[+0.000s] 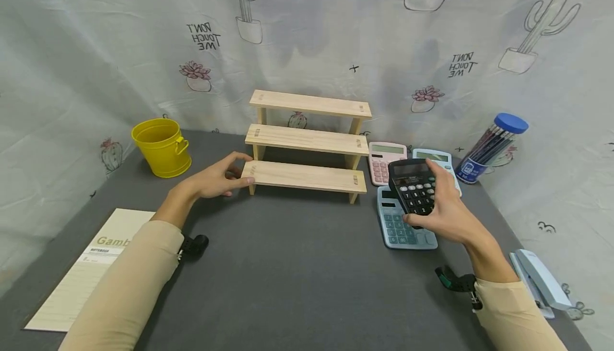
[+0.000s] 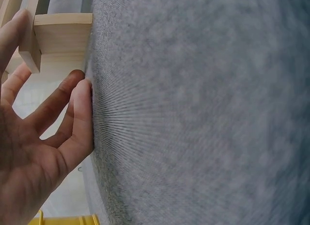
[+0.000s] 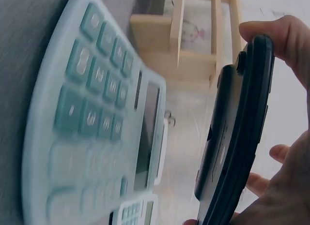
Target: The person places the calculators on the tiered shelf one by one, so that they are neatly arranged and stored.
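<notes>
My right hand holds a black calculator by its edges, tilted, above a blue calculator that lies on the table. In the right wrist view the black calculator is seen edge-on, apart from the blue calculator. A pink calculator and a light blue one lie just behind. With thumb and finger my left hand grips the left end of the lowest board of a three-step wooden shelf. The left wrist view shows the thumb against the board's end.
A yellow bucket stands at the back left, with a notebook in front. At the right are a clear tub of pencils with a blue lid and a light blue stapler. A printed curtain hangs behind the grey table.
</notes>
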Available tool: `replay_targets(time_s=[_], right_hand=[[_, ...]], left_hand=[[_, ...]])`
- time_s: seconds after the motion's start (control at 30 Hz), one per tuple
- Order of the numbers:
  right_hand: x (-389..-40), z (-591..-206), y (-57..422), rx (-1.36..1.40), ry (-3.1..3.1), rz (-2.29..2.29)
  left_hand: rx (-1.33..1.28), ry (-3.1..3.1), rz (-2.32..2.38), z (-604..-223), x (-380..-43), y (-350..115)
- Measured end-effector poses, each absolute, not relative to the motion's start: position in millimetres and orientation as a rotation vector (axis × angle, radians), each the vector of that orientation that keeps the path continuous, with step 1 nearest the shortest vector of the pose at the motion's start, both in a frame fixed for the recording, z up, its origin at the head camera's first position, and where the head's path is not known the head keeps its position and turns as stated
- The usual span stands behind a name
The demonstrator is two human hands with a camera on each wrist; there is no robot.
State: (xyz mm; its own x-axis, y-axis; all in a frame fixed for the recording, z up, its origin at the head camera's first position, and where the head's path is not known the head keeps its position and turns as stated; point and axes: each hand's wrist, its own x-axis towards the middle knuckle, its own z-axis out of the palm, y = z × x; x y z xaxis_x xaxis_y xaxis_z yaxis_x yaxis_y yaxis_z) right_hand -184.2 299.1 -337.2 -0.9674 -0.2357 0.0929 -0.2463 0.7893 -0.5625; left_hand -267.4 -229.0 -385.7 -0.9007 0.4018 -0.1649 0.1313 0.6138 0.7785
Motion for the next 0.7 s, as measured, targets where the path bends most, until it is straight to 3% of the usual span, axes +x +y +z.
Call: replay_targets(time_s=[0.7], right_hand=[[-234.4, -300.3, 229.6, 0.527, -2.788, 0.969]], left_hand=[[0.446, 2.527, 1.167, -383.4, -265.8, -227.9]])
